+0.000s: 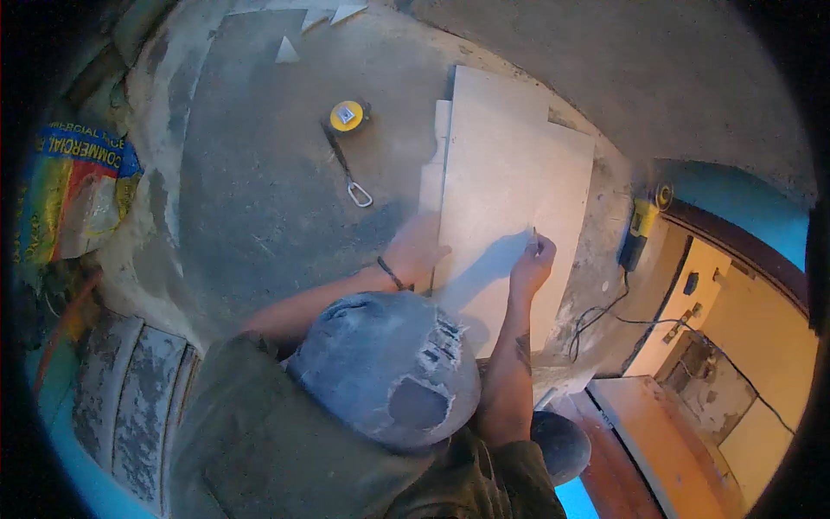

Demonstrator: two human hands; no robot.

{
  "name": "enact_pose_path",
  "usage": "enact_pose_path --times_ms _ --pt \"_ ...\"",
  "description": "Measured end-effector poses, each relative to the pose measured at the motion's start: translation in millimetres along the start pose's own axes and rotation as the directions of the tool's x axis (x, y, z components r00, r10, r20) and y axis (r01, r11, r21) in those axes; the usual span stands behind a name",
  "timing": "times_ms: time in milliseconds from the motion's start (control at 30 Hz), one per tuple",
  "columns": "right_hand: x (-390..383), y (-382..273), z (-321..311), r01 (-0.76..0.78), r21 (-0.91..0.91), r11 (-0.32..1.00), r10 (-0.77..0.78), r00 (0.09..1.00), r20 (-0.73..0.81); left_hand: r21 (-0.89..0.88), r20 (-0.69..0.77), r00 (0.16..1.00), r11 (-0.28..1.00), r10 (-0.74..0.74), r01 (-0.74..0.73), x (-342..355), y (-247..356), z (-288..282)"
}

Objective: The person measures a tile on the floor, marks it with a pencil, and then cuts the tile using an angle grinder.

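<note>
A large pale board lies on the concrete floor over another pale piece at its left side. My left hand, slightly blurred and wearing a dark wristband, rests at the board's left edge with thumb and fingers apart. Over the board's right half, my right hand pinches a small pencil-like marker, its tip at the surface, casting a long shadow leftward. A yellow tape measure with a strap and metal clip lies left of the board. My torn grey trouser knee fills the lower middle.
A yellow-and-black power tool with a trailing cord stands right of the board. Small white triangular offcuts lie at the top. A colourful sack is at far left, a weathered metal piece below it, and wooden panels at lower right.
</note>
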State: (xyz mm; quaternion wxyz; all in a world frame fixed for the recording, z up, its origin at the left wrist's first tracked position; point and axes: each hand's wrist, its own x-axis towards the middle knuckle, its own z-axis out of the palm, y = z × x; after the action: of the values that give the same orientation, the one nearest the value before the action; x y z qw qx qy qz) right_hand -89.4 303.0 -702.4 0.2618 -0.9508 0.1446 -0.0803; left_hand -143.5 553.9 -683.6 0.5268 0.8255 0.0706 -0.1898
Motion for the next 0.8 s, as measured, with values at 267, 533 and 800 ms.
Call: enact_pose_path --times_ms 267,533,800 --pt "1.1 1.2 10.6 -0.068 -0.015 0.998 0.069 0.997 0.030 -0.209 -0.067 0.991 0.973 -0.116 0.099 10.7 -23.5 37.9" --pt "10.8 19.6 2.9 -0.077 0.105 0.992 0.069 0.994 0.080 -0.248 0.126 0.977 0.948 -0.173 0.200 21.6 -18.7 19.9" --pt "-16.1 24.6 -17.5 -0.255 0.070 0.964 0.249 0.965 0.087 0.384 0.330 0.928 0.922 -0.176 0.038 9.2 19.6 -7.3"
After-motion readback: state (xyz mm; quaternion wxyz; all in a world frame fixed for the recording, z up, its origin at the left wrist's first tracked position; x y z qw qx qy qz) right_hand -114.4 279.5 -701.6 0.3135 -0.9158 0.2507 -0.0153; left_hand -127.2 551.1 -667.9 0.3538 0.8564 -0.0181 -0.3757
